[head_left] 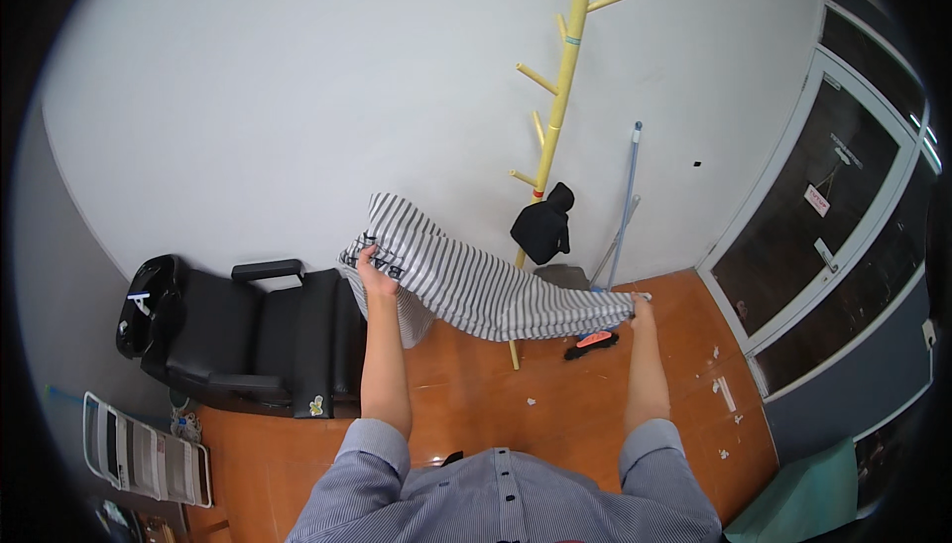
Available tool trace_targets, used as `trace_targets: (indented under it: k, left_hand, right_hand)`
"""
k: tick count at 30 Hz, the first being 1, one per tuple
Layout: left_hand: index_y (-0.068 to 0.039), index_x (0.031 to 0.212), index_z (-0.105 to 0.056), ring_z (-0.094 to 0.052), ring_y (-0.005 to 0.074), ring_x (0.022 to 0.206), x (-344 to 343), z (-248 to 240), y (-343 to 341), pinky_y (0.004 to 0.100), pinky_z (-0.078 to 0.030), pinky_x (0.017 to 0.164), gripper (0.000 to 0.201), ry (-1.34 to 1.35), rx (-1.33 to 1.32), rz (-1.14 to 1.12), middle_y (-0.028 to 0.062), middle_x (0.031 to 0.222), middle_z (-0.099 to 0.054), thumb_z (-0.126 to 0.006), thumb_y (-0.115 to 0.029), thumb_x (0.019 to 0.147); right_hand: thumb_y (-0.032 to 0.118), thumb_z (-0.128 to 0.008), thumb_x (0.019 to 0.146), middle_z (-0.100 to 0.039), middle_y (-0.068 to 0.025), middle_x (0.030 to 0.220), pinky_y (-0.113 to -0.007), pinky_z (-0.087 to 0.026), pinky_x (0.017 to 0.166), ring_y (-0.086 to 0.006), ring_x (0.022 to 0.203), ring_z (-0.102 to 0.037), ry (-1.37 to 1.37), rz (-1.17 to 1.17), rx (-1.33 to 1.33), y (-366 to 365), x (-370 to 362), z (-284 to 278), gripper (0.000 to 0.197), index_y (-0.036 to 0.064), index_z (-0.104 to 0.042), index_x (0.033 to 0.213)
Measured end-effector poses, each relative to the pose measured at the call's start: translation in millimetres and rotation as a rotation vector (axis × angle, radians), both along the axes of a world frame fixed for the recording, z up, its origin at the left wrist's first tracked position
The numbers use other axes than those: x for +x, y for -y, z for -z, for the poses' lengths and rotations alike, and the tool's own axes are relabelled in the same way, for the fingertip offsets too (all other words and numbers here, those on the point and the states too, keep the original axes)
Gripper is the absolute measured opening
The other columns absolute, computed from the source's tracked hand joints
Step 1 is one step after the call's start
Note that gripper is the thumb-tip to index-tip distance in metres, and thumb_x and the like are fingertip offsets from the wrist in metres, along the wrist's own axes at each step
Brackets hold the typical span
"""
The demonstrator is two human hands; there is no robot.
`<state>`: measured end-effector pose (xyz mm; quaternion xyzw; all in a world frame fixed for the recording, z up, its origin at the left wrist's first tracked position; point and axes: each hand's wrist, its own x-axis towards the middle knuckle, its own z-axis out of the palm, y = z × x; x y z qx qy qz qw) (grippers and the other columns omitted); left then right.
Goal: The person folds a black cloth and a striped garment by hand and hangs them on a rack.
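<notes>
A grey-and-white striped barber cape [476,285] stretches between my two hands in front of me. My left hand [377,273] is closed on its left part, near some dark printing, and a fold of cloth rises above the fingers while more hangs below the wrist. Gathered to a narrow end, the other side of the cape is gripped in my right hand [643,307]. Between the hands the cloth sags a little. It hides part of the coat stand and of the floor behind it.
A black shampoo chair [297,335] with a basin [149,310] stands left. Ahead is a yellow coat stand [560,97] with a black garment [543,229], beside a blue-handled broom [631,176]. White scraps [727,394] lie on the floor near the glass door [823,196]. A folded step ladder [149,454] is lower left.
</notes>
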<state>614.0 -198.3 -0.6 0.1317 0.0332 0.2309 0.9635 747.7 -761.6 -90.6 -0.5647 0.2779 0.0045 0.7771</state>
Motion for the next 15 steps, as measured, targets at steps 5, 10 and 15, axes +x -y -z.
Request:
trace_targets:
  k: [5,10,15]
  left_hand:
    - [0.002,0.107,-0.060,-0.058,0.0314,0.100,-15,-47,24,0.0433,-0.045,0.092,0.040,0.021,0.076,0.088,0.0149,0.109,-0.062,-0.053,-0.018,0.073]
    - [-0.001,0.107,-0.060,-0.059,0.0298,0.099,-85,-59,19,0.0425,-0.047,0.090,0.041,-0.011,0.182,-0.032,0.0144,0.109,-0.062,-0.054,-0.028,0.078]
    - [-0.001,0.108,-0.060,-0.060,0.0285,0.101,-84,-61,35,0.0423,-0.047,0.091,0.056,0.020,0.232,-0.026,0.0138,0.110,-0.062,-0.045,-0.051,0.086]
  right_hand:
    - [0.023,-0.063,0.079,-0.060,-0.0125,0.108,-0.045,-0.046,0.082,-0.0256,0.098,-0.057,-0.024,-0.225,-0.356,-33,66,63,0.042,0.0030,-0.056,0.114]
    - [0.031,-0.063,0.081,-0.057,-0.0069,0.118,-0.042,-0.036,0.096,-0.0203,0.115,-0.048,0.071,-0.702,-0.276,-224,1,-53,0.046,0.0064,-0.054,0.119]
    - [0.044,-0.054,0.089,-0.055,-0.0047,0.121,-0.040,-0.036,0.098,-0.0183,0.117,-0.046,0.490,-1.054,-0.147,-303,-47,-149,0.047,0.0093,-0.053,0.120]
